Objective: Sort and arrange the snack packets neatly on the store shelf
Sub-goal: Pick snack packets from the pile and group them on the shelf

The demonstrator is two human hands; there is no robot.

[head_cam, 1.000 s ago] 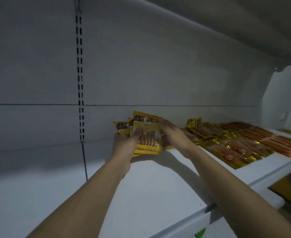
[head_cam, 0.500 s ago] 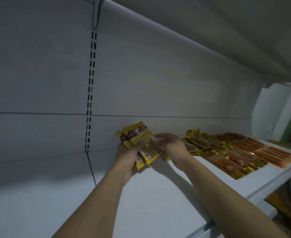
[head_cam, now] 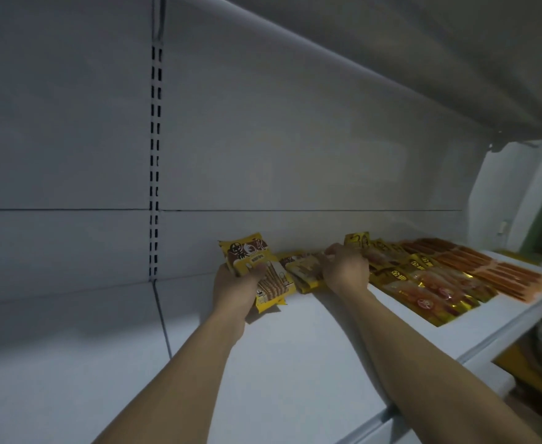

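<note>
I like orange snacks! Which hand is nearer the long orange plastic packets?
Right hand: left of the orange packets, beside the gold packets. Left hand: farther left, gripping yellow packets.

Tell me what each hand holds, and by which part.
Left hand grips the raised yellow packets at their lower left edge. Right hand touches the flat packet at its right end; grip unclear.

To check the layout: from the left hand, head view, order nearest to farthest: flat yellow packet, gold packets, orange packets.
1. Flat yellow packet, right of the left hand.
2. Gold packets, farther right.
3. Orange packets, far right.
</note>
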